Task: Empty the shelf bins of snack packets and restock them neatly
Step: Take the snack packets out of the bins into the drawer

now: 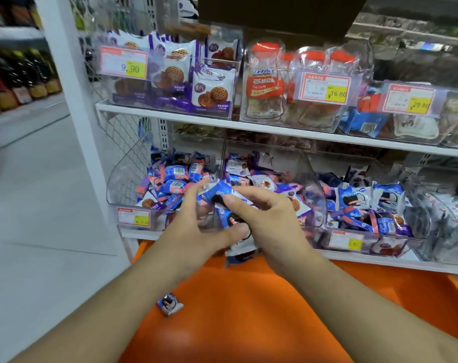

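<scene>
together two hands [222, 221] grip several packets [217, 195].

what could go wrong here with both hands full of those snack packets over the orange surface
The left hand and right hand grip a loose bunch of blue packets, with one white packet hanging below the fingers; it may slip out. One stray packet already lies near the edge of the orange surface and could slide to the floor.
</scene>
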Tool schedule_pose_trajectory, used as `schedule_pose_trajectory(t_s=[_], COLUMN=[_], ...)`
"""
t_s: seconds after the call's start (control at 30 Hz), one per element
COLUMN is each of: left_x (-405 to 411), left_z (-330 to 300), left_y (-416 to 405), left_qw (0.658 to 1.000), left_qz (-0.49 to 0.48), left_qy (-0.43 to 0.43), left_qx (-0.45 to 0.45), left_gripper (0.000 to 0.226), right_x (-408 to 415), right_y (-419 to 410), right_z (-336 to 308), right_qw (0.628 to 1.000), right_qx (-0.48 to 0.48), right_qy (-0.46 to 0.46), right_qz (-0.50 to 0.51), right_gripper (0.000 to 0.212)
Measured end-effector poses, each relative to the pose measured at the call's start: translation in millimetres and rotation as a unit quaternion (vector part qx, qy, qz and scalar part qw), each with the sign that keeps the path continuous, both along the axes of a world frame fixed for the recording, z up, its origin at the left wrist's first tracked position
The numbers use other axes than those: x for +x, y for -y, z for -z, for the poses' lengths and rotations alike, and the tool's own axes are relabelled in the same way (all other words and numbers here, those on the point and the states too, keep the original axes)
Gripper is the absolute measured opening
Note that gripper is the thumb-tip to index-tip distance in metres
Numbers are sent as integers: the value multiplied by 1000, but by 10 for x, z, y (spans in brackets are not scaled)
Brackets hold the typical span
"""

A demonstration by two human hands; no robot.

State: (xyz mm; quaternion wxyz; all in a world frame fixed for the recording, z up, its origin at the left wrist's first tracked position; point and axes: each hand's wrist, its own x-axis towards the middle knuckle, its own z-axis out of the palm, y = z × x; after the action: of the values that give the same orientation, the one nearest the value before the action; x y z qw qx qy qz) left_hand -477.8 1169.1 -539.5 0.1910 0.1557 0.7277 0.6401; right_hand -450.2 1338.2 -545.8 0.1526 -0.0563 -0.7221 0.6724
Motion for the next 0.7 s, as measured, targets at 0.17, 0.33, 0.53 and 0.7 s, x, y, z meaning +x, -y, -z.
schedule_pose_trajectory(t_s=[0.17, 0.33, 0.53, 0.7], left_x=[78, 39, -110, -235], left_z=[10, 83, 135, 377], left_y=[160, 390, 725, 921], left_qw=[996, 998, 996, 995], left_qz=[-10, -31, -55, -31], left_qy=[65, 39, 63, 94], left_qx=[56, 25, 15, -10], left_gripper=[74, 77, 82, 67], right_x=[39, 28, -7, -60], right_y=[278, 504, 542, 639], right_z=[87, 133, 204, 437], right_qw=[997, 972, 969, 973], right_qx=[-68, -202, -129, -57], right_qy=[35, 115, 155, 158], right_qz=[29, -18, -144, -156], right_gripper=[21, 26, 32, 51])
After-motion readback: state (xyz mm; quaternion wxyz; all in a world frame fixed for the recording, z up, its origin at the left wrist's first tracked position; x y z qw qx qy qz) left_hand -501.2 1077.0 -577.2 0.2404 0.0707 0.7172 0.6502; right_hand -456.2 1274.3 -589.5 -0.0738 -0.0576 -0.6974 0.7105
